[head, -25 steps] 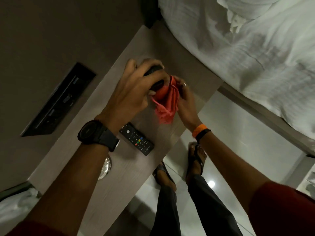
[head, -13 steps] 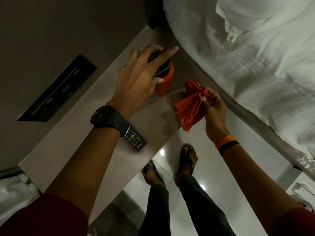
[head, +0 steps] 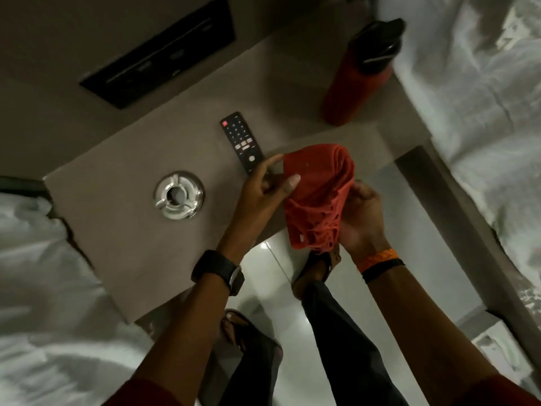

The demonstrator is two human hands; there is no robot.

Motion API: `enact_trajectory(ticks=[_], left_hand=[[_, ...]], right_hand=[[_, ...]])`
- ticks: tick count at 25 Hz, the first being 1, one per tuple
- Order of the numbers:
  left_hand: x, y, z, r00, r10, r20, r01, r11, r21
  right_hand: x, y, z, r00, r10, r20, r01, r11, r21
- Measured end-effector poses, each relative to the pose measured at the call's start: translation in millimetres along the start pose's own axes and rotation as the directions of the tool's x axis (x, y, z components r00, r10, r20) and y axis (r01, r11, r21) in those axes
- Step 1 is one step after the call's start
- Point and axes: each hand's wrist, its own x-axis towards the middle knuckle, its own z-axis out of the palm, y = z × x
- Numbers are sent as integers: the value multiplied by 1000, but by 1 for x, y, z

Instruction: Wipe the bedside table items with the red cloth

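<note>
Both hands hold a bunched red cloth [head: 317, 194] over the near edge of a brown worktop [head: 123, 230]: left hand [head: 263, 190] on its left side, right hand [head: 361, 213] on its right. A black remote [head: 241, 140], a silver ashtray [head: 179, 195] and an upright red bottle [head: 355, 83] rest on the worktop, between white beds.

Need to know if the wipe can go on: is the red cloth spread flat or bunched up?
Bunched. The red cloth hangs in folds between the left hand and right hand, above the table's front edge.
</note>
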Motion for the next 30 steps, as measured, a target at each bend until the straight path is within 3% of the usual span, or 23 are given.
enact_trajectory(ticks=[4, 7, 10, 11, 14, 17, 20, 22, 24, 26, 27, 29, 30], left_hand=[[-64, -8, -53, 914, 163, -371, -236, 958, -161], [-116, -11, -111, 793, 272, -545, -325, 946, -1], [-175, -21, -175, 707, 271, -653, -316, 947, 51], [-198, -24, -195, 705, 244, -666, -297, 954, 35], [-282, -38, -247, 702, 233, -673, -212, 971, 114], [-366, -56, -290, 602, 236, -763, -149, 972, 182], [-422, -77, -339, 501, 105, -859, -74, 994, 78], [-432, -94, -369, 503, 19, -864, 2, 1000, 23], [-429, -106, -388, 545, -34, -838, 56, 998, -4], [-419, -114, -399, 557, -82, -827, 47, 997, -68], [-413, -116, -404, 551, -113, -827, 76, 994, -85], [-410, -120, -406, 519, -142, -843, 336, 940, 48], [-413, -119, -403, 460, -129, -879, 476, 871, 121]], right_hand=[[-18, 62, 55, 976, 100, 193, -63, 981, -185], [-36, 116, 100, 948, 151, 279, 23, 845, -534], [-62, 180, 146, 919, 144, 366, 228, 563, -794], [-72, 202, 160, 909, 137, 393, 273, 517, -811], [-115, 276, 207, 847, 211, 488, 332, 508, -795], [-167, 352, 249, 778, 293, 555, 442, 373, -816], [-209, 417, 290, 656, 323, 683, 705, 62, -706], [-218, 451, 317, 557, 373, 742, 814, -69, -576], [-214, 479, 331, 457, 417, 786, 882, -324, -342], [-204, 498, 332, 396, 458, 796, 789, -614, -39], [-199, 503, 334, 382, 478, 791, 721, -689, 69], [-196, 501, 337, 371, 475, 798, 663, -737, 130], [-199, 493, 336, 361, 446, 819, 659, -743, 114]])
